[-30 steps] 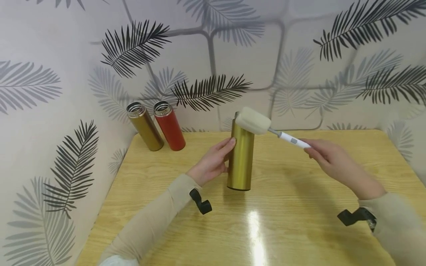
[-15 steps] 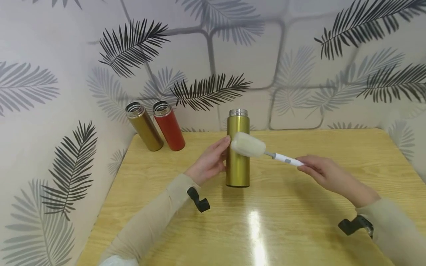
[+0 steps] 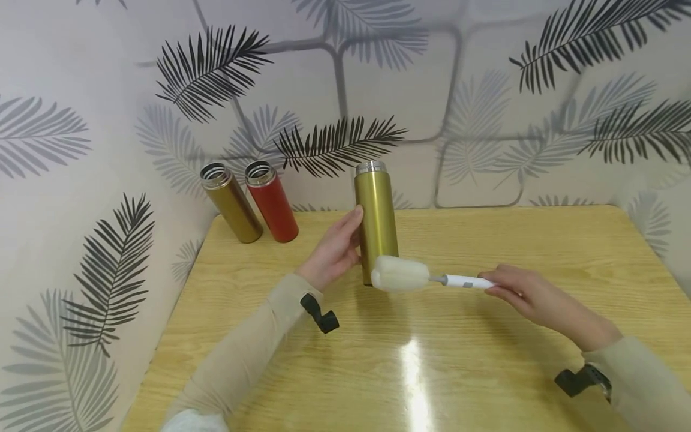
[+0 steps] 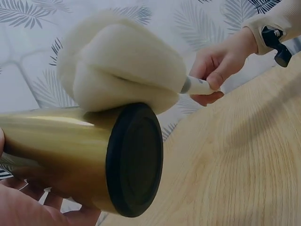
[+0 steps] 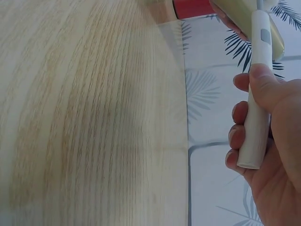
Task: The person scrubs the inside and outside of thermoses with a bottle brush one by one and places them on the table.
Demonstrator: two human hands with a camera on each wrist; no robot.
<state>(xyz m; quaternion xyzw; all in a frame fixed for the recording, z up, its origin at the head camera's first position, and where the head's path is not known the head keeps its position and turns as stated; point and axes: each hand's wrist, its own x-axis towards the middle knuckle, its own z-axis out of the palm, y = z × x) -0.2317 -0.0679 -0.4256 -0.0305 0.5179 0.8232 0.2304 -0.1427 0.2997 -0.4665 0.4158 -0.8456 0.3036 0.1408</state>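
Note:
A tall gold flask (image 3: 376, 219) with an open steel mouth is held upright and slightly lifted over the wooden table (image 3: 486, 360) by my left hand (image 3: 335, 249), whose fingers wrap its side. In the left wrist view its black base (image 4: 135, 159) shows off the table. My right hand (image 3: 526, 294) grips the white handle (image 5: 257, 94) of a sponge brush. The cream sponge head (image 3: 399, 274) lies against the flask's lower side (image 4: 120, 68).
A second gold flask (image 3: 231, 202) and a red flask (image 3: 272, 200) stand open-mouthed at the table's back left corner, against the leaf-patterned wall (image 3: 486, 108). The wall also runs along the left side. A glare patch shines on the tabletop (image 3: 412, 372).
The sponge head has dropped from the flask's mouth down to its lower side. The flask has moved a little back and left with my left hand.

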